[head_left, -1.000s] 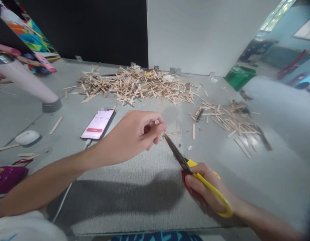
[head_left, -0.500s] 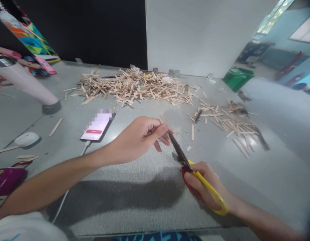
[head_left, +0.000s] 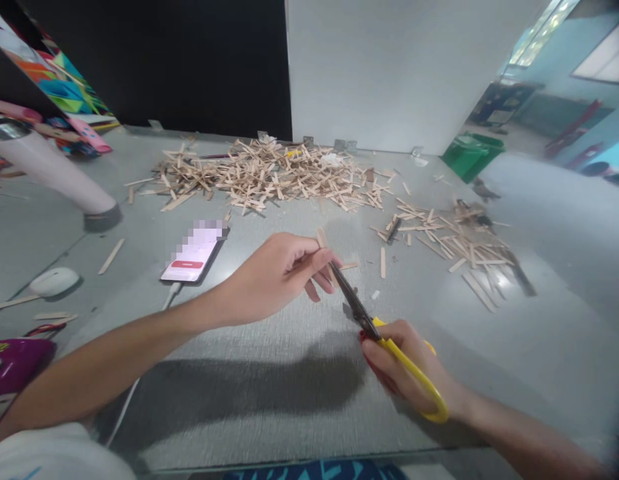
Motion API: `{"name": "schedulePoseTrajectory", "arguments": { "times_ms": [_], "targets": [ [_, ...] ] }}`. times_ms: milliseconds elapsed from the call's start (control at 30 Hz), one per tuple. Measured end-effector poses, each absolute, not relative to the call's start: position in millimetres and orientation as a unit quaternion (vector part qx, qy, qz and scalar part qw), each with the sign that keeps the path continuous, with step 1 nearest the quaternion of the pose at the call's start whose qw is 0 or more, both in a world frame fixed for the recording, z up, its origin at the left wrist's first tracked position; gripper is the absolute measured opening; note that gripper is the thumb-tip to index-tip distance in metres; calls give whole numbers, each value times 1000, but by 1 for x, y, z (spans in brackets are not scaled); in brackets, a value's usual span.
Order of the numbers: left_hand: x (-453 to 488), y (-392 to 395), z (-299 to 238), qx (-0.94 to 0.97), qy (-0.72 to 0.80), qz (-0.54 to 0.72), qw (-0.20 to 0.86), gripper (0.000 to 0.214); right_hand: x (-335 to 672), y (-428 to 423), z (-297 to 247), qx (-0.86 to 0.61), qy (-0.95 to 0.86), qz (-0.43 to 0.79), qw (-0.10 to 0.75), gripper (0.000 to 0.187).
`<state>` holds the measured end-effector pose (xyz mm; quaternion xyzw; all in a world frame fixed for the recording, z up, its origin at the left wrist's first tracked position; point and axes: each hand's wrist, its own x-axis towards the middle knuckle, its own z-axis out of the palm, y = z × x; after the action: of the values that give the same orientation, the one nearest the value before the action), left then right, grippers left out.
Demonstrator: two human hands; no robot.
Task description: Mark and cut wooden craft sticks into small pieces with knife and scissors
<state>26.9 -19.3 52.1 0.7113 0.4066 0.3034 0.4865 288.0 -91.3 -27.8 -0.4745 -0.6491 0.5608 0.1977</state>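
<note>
Wooden stick (head_left: 321, 236), pinched in your left hand (head_left: 292, 267), fingers closed, above the table's (head_left: 259, 437) middle, seems not yet cut; your right hand (head_left: 408, 353) grips scissors (head_left: 359, 313), fingers curled. Short pieces (head_left: 274, 179), apparently done, heap near the far edge.

Left hand (head_left: 302, 268) pinching, forearm (head_left: 124, 350) slanting inward; right hand (head_left: 407, 360) curled.

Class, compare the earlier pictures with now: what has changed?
The left hand has shifted slightly right, its fingers less tightly curled, and more of the wooden stick it pinches shows. The right hand still grips the scissors. The phone and pile of sticks stayed put.
</note>
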Motion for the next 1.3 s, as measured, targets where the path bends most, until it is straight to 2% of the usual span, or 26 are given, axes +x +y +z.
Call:
{"name": "schedulePoseTrajectory", "arguments": {
  "times_ms": [367,633,1300],
  "targets": [
    [28,-15,48,697,388,346,494,35,286,-90,-24,-489,-643,557,193,61],
    [30,-19,51,714,399,356,453,36,286,-90,-30,-452,-632,589,221,49],
    [25,-16,48,751,392,320,423,41,282,-87,-27,-489,-709,465,206,53]
  ]
}}
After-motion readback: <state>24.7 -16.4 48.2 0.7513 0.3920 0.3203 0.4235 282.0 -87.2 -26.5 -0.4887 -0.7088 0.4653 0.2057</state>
